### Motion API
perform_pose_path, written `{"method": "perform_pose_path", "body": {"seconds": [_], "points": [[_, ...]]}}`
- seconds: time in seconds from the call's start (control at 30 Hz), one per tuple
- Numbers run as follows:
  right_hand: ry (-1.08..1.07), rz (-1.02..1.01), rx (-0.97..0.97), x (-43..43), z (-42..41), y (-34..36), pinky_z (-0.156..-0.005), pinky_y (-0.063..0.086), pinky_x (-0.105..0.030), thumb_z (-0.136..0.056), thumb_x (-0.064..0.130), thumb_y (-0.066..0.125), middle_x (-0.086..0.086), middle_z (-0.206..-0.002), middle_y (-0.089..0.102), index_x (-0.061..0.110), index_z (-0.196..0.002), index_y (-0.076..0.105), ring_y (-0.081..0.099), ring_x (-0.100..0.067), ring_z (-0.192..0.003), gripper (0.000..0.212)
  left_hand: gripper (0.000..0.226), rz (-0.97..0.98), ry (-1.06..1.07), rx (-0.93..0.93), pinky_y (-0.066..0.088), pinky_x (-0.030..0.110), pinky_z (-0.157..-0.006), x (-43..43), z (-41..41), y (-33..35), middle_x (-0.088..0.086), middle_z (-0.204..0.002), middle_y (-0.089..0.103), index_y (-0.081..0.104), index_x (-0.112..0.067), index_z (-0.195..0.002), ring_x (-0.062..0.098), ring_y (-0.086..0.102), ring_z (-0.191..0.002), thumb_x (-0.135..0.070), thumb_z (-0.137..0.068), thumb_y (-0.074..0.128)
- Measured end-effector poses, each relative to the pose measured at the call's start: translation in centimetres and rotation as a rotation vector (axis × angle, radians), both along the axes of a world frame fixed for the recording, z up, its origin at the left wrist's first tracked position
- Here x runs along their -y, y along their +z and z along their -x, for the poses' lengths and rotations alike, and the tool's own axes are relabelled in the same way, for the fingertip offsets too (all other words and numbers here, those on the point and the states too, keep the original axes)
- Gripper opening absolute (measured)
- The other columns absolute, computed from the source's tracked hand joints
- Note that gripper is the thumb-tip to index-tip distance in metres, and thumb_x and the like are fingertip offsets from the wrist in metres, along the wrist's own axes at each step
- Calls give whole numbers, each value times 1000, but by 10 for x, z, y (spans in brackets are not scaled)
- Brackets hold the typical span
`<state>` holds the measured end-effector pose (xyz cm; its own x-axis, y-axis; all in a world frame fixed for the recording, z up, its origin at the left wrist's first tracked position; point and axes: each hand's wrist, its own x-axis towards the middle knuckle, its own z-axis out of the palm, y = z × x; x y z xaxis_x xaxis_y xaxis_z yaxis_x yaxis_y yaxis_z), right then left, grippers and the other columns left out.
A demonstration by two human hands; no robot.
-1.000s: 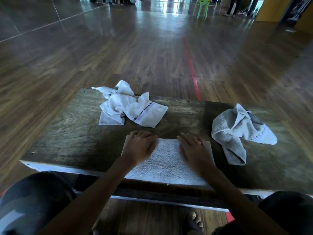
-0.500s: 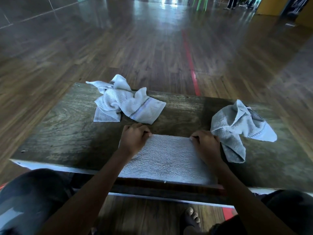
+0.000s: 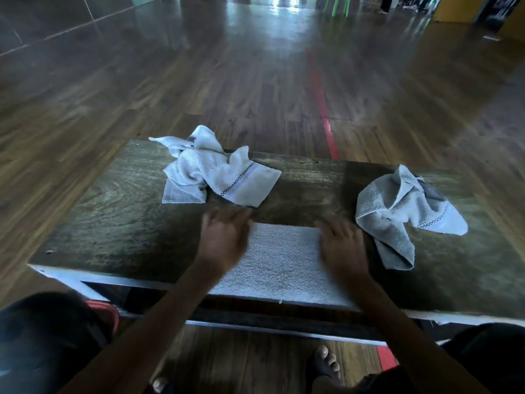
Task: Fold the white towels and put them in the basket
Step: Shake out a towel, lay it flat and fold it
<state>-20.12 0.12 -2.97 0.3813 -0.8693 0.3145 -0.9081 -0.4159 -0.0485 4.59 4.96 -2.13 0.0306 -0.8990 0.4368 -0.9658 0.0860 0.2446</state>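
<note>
A white towel [image 3: 279, 260] lies flat on the dark wooden table [image 3: 119, 223], reaching the near edge. My left hand [image 3: 224, 237] lies on its far left corner with fingers spread, blurred by motion. My right hand [image 3: 342, 243] lies flat on its far right corner. A crumpled white towel [image 3: 216, 174] with a checked stripe sits at the back left. Another crumpled towel [image 3: 397, 211] lies to the right, close to my right hand. No basket is in view.
The table's metal frame [image 3: 272, 327] runs along the near edge, above my bare feet [image 3: 324, 362] on the wooden floor. A red line [image 3: 322, 103] crosses the floor beyond the table. Something red [image 3: 105, 311] shows by my left knee.
Both hands slid from the towel's middle out to its far corners. Their curled fingers have since straightened. The left hand is blurred by motion.
</note>
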Motion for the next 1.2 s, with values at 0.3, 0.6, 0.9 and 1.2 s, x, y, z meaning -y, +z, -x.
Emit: {"method": "perform_pose_path", "body": {"seconds": [0.3,0.6,0.9,1.2], "points": [[135,-210,-105,-22,-27,-26,-113,24,-44,-94,49,16,-15,-153,28,4,-145,31,26,-25,-142,70,67,-415,-141,197,2,47,-119,-15,44,-33,5,-160,0,3,-13,-152,19,-5,-147,-43,-92,-4],[70,-311,-63,2,-21,-24,-118,-4,-35,-82,60,-7,-6,-159,-4,10,-151,3,-7,-16,-146,85,75,-427,-54,206,-1,43,-119,1,16,-32,5,-160,-5,0,-17,-152,19,-6,-147,-48,-85,-11],[-73,-219,-36,10,24,-27,-116,9,-49,-87,56,6,-10,-157,19,7,-148,25,12,-21,-146,80,79,-451,114,57,3,51,-116,-16,-31,-33,-2,-160,-4,3,-23,-152,19,-4,-147,-56,-82,-10],[79,33,-463,16,35,0,-108,25,-54,-95,40,28,-21,-121,62,-3,-120,60,55,-32,-119,59,61,-174,11,170,14,62,-112,-26,-17,-25,16,-153,29,33,-4,-145,31,23,-143,-41,-97,22]]}}
